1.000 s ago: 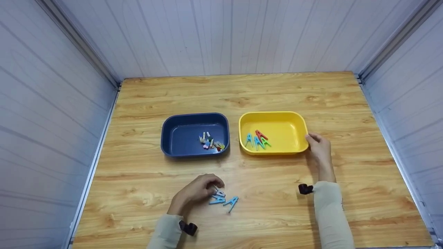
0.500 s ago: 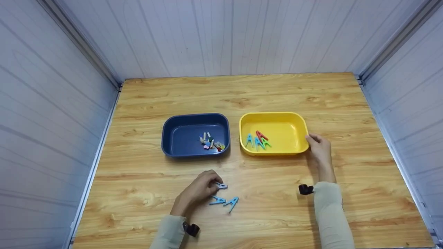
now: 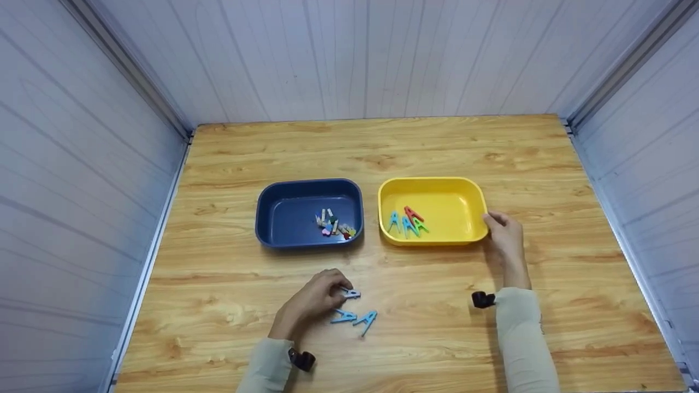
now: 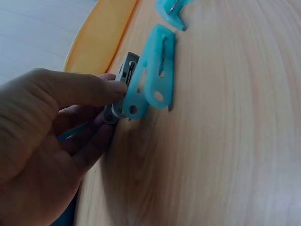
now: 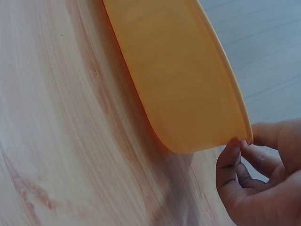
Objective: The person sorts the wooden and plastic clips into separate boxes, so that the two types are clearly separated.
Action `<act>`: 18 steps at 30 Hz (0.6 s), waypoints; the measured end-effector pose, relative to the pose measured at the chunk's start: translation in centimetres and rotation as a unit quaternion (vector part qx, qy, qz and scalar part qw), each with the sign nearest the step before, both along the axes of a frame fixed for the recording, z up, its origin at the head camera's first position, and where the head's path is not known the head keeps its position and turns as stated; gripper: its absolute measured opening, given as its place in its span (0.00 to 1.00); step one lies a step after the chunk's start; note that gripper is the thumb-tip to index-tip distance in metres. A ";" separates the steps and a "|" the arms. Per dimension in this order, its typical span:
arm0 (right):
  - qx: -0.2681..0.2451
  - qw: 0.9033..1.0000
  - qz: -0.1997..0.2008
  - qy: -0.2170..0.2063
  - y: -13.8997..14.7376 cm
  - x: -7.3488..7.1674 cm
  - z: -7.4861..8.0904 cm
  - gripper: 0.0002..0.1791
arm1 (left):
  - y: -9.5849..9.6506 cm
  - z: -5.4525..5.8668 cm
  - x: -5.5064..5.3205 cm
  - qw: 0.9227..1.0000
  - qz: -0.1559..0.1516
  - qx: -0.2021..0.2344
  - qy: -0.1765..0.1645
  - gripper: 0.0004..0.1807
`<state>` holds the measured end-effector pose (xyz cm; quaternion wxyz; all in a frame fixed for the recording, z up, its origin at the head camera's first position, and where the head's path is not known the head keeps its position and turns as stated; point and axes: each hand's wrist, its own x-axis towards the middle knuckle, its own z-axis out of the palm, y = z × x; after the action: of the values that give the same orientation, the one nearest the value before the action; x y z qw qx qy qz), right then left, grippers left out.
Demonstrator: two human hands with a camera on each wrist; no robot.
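My left hand (image 3: 319, 297) pinches a grey clothespin (image 4: 127, 70) between thumb and fingers, low over the table; its jaw end sticks out past the fingertips in the head view. Close beside it lie two light blue clothespins, one nearer the hand (image 3: 344, 316) and one to its right (image 3: 367, 320). My right hand (image 3: 505, 234) grips the right end of a yellow bin (image 5: 178, 80) at its rim, thumb on one side and fingers on the other. Inside that bin, toward its left, lie blue clothespins (image 3: 407, 226), a red one (image 3: 413, 214) and a green one (image 3: 419, 226).
A dark blue bin (image 3: 278, 240) stands left of the yellow one, with several small wooden clips (image 3: 334, 226) bearing coloured decorations in its right part. Pale panel walls (image 3: 349, 60) enclose the wood-grain table (image 3: 426, 349) at the back and both sides.
My left hand has drawn the grey clothespin forward, away from the two light blue ones, and then held nearly still. The right hand keeps its place at the yellow bin.
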<state>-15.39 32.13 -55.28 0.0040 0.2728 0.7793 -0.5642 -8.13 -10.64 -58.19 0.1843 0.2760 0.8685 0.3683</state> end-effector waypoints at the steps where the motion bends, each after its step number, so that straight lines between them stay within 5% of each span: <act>1: -0.001 1.000 0.000 0.001 0.0 0.0 0.0 0.25 | 0.0 0.2 -0.1 1.000 0.002 0.003 -0.007 0.13; 6: -0.002 1.000 0.001 0.005 0.1 0.1 0.1 0.24 | 0.4 1.3 -0.6 0.999 0.012 0.031 -0.023 0.11; 13: -0.003 1.000 0.012 -0.013 0.2 0.1 0.1 0.26 | 1.1 2.8 -1.6 0.991 0.008 0.128 -0.046 0.11; 18: 0.001 1.000 0.019 -0.015 0.2 0.1 0.2 0.27 | 1.4 3.7 -2.2 0.991 0.017 0.129 -0.036 0.11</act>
<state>-15.24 32.37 -55.12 0.0260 0.2661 0.7846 -0.5593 -10.30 -9.19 -54.50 0.1715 0.2693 0.8112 0.4899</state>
